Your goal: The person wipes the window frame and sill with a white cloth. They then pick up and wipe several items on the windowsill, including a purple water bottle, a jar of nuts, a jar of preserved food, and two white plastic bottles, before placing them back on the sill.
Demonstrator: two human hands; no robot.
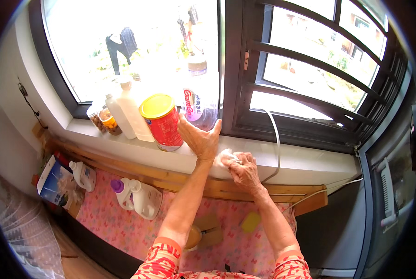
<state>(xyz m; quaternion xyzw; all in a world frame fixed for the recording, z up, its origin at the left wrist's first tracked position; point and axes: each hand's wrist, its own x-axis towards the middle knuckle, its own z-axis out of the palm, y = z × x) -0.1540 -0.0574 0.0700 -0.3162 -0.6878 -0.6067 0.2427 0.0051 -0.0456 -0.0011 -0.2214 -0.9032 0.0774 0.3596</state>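
On the white windowsill point(289, 160), my left hand point(201, 139) grips the lower part of a clear plastic jar point(201, 104) with a purple-and-red label and a pale lid. The jar stands close to the window frame. To its left, a red can point(164, 128) with a yellow lid touches or nearly touches my fingers. My right hand point(244, 169) is closed on a crumpled white cloth point(227, 158), pressed against the front part of the sill. Folds of the cloth stick out beside my fingers.
Two white bottles point(136, 111) and small jars point(106, 121) line the sill's left. A pale hose point(277, 135) crosses it at right. Below, a wooden rail point(171, 179) borders a pink patterned surface holding white jugs point(145, 197), a yellow sponge-like block point(250, 222) and a box point(57, 181).
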